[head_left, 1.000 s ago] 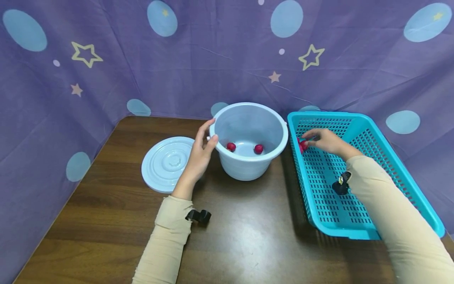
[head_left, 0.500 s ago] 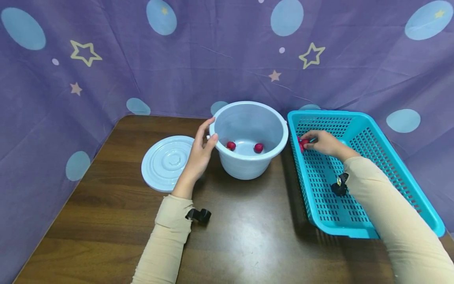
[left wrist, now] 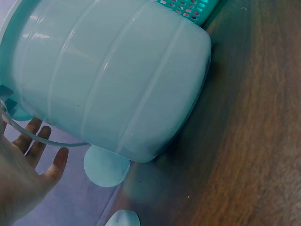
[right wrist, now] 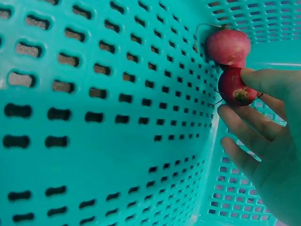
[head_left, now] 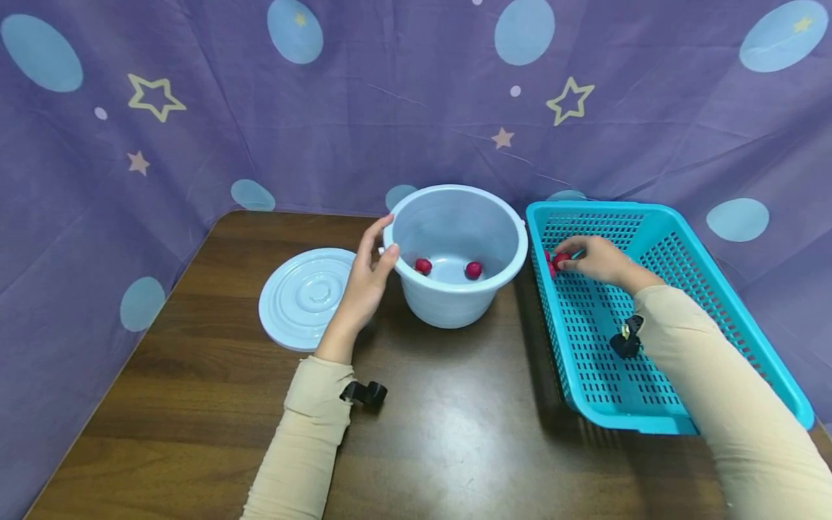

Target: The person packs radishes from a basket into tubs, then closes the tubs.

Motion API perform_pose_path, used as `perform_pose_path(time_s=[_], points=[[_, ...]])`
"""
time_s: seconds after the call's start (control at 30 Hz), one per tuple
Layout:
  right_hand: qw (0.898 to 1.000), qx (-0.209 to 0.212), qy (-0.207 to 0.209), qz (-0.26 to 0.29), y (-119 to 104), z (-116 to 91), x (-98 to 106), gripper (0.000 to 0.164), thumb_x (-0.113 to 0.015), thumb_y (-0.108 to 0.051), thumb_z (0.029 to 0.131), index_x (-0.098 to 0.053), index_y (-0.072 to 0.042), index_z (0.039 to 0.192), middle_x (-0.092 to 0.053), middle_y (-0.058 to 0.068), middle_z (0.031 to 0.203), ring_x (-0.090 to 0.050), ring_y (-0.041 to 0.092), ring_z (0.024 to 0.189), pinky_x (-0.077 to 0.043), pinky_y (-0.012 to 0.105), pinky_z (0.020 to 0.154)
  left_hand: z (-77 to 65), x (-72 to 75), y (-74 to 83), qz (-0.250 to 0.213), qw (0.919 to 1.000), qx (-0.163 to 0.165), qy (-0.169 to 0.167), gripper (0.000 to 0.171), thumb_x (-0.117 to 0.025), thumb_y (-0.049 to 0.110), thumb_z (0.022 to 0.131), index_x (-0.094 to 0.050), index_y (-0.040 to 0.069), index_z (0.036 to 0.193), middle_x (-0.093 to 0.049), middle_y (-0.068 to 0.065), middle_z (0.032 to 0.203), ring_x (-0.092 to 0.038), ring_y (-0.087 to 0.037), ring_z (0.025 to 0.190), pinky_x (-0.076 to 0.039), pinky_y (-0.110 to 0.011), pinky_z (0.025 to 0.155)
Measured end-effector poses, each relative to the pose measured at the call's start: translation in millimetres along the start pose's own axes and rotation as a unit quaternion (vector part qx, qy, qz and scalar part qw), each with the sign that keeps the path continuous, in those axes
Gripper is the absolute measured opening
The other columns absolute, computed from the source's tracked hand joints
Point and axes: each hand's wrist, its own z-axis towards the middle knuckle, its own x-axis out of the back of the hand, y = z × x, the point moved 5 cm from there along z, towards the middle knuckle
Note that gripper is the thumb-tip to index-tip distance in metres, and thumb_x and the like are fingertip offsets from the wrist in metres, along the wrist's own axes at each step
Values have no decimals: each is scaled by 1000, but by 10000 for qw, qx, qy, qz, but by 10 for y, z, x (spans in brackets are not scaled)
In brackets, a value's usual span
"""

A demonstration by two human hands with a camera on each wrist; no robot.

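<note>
In the head view, a light-blue bucket (head_left: 448, 307) stands upright with two red radishes (head_left: 474, 271) at its bottom. My left hand (head_left: 365, 289) touches the left side of its rim, fingers spread and fairly straight. The bucket's thin handle (left wrist: 61, 142) passes close by those fingers in the left wrist view. Inside the turquoise basket (head_left: 585, 414), my right hand (head_left: 596, 258) pinches a dark red radish (right wrist: 231, 88) between thumb and fingers. A paler pink-red radish (right wrist: 229, 47) touches it, lying against the basket's wall.
Left of the bucket, a light-blue round lid (head_left: 305, 300) lies flat on the brown wooden table (head_left: 448, 433), partly behind my left hand. A purple curtain (head_left: 422, 94) with stars and dots hangs behind. The basket's raised slotted walls surround my right hand.
My right fingers have closed in on the dark red radish in the basket. The left hand, bucket and lid stay in place.
</note>
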Motion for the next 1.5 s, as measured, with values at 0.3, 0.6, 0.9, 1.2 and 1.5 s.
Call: perform_pose_path(time_s=[0.3, 0.6, 0.9, 1.2, 1.5], points=[[9997, -102, 137, 169, -2, -94, 128, 38, -63, -22, 98, -60, 0, 129, -60, 24, 124, -59, 38, 107, -47, 55, 86, -3, -15, 3, -15, 10000, 58, -31, 57, -53, 29, 97, -39, 16, 151, -43, -13, 138, -46, -19, 113, -41, -33, 93], [9993, -2, 244, 275, -52, -194, 237, 40, -63, -24, 98, -60, -1, 130, -59, 22, 127, -59, 37, 109, -47, 54, 86, -16, -8, 9, -20, 10000, 78, 9, 58, -53, 28, 97, -38, 17, 151, -42, -12, 138, -46, -18, 113, -41, -34, 94], [9980, 163, 530, 316, -139, -307, 350, 38, -63, -28, 98, -61, -5, 128, -65, 18, 115, -63, 35, 101, -48, 45, 77, -18, -14, 9, -75, 9999, 83, 19, 58, -53, 29, 97, -38, 16, 151, -43, -12, 138, -47, -22, 113, -42, -34, 94], [9954, 296, 820, 404, -302, -436, 502, 41, -63, -32, 97, -61, -10, 131, -67, 15, 116, -63, 22, 102, -47, 35, 77, -8, -8, 4, -33, 10000, 64, 44, 60, -54, 33, 95, -39, 16, 151, -43, -12, 138, -45, -16, 115, -40, -34, 95], [9908, 534, 1100, 577, -462, -548, 561, 38, -66, -31, 96, -63, -13, 128, -67, 12, 117, -59, -4, 93, -45, 18, 76, 3, -12, 15, -8, 10000, 61, 31, 58, -54, 31, 96, -39, 16, 151, -43, -12, 139, -44, -17, 115, -40, -34, 95]])
